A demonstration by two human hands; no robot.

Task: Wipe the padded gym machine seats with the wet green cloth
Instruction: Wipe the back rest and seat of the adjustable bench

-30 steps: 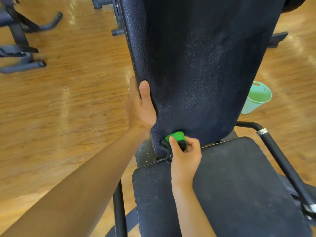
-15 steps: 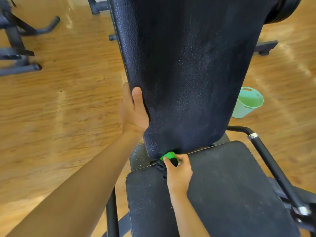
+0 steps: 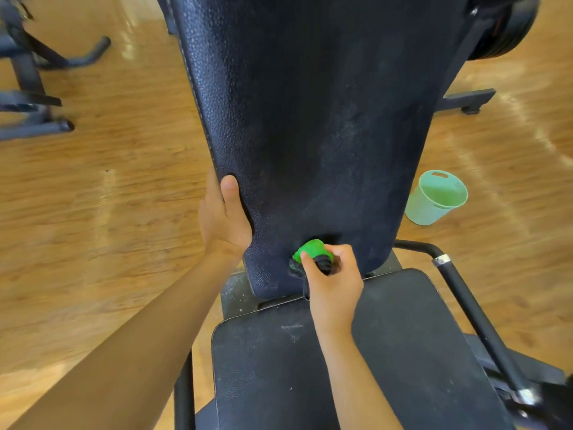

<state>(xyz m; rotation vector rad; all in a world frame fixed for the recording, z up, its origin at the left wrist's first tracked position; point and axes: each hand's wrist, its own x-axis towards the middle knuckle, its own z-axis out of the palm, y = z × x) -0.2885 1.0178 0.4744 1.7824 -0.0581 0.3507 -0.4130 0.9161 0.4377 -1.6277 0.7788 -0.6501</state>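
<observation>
We are standing on a wooden floor [image 3: 108, 228] over a gym machine, looking down its tall black backrest pad [image 3: 310, 119]. The pad's pebbled face is showing pale, dusty streaks towards the lower right. Below it the flat seat pad [image 3: 387, 352] is lying level, speckled with white marks near its back edge, so we are judging that it is not yet wiped. A black side rail [image 3: 465, 305] is running along the seat's right edge. A mint-green bucket [image 3: 434, 200] is sitting on the floor just right of the backrest, probably within reach for rinsing.

Our left hand [image 3: 221, 221] is gripping the backrest's left edge. Its thumb is lying on the front face and its fingers are wrapping out of sight behind, apparently steadying the pad against the push of wiping. Our right hand [image 3: 335, 277] is working at the bottom of the backrest, its fingers [image 3: 345, 254] curling tightly round the green cloth [image 3: 310, 249]. The cloth is bunched into a small wad and is pressing against the pad's lower centre, just above the gap to the seat. Bunching it is likely giving us firmer pressure on the grained surface. Something dark is showing in the same grip and trailing below it; we cannot tell what it is.
</observation>
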